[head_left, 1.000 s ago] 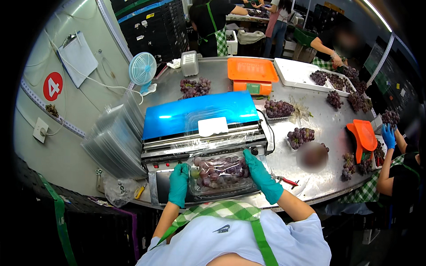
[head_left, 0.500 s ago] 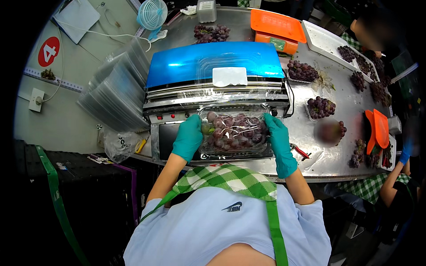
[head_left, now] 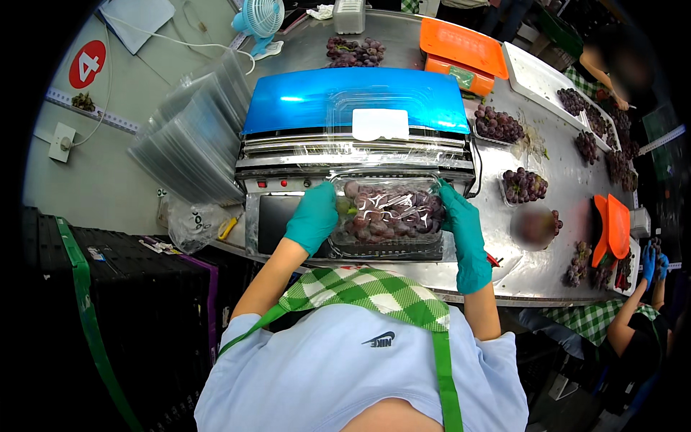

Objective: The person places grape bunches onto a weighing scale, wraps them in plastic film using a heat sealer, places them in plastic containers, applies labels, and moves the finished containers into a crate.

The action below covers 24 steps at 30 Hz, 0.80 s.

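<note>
A clear plastic tray of dark red grapes (head_left: pixel 392 216) sits at the front of a wrapping machine (head_left: pixel 288 158) with a blue cover (head_left: pixel 288 108). Shiny clear film lies over the grapes and reaches back toward the machine's rollers. My left hand (head_left: pixel 314 218), in a teal glove, closes on the tray's left edge near the back corner. On the opposite side my right hand (head_left: pixel 466 234), gloved alike, grips the right edge, its fingertips partly hidden by the film and rim. A white label (head_left: pixel 380 124) lies on a clear lid over the blue cover.
Stacked clear lids (head_left: pixel 191 140) lean left of the machine, near a blue fan (head_left: pixel 260 18). Rightward are an orange scale (head_left: pixel 464 50), trays of grapes (head_left: pixel 499 124) and a white tray (head_left: pixel 536 79). Red-handled pliers (head_left: pixel 492 260) lie by my right hand. A co-worker's blue gloves (head_left: pixel 650 265) are far right.
The picture has shifted slightly. My right hand has turned and now covers more of the pliers. Both hands stay on the grape tray. The co-worker's gloved hands have come together at the far right.
</note>
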### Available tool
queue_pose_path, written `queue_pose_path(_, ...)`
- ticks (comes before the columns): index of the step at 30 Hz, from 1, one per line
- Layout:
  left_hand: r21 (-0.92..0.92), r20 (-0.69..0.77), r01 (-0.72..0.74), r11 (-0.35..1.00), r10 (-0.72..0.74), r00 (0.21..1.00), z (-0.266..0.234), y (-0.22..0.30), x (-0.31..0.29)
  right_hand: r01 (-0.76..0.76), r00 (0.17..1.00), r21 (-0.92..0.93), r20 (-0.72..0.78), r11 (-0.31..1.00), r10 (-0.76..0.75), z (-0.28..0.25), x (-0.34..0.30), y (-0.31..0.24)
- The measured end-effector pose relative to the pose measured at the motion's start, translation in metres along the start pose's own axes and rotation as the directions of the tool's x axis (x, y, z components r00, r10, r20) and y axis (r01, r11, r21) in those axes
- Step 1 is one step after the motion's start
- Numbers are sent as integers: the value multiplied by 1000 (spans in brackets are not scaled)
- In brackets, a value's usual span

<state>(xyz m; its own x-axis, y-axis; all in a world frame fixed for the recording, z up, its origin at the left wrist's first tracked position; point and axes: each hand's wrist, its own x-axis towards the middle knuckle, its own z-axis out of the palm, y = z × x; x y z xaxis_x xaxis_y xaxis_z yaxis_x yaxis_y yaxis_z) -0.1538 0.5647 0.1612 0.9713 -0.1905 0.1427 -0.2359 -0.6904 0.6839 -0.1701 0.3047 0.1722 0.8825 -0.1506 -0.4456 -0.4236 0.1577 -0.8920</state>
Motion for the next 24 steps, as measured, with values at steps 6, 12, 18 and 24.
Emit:
queue_pose_path(6,211,199,27,977,-70,978,-4,9,2,171,972,-473,-60,864,-225,11,1,4)
queue_pose_path(12,395,326,36,918,-176,929,-6,24,19,183,972,-811,64,555,-226,20,-2,-11)
queue_pose_path(18,318,177,19,948,-79,981,0,21,6,514,849,-846,479,141,-222,9,21,-23)
queue_pose_path(24,227,-423,1,974,97,901,14,10,-26,607,713,-751,659,-259,-238,22,15,-58)
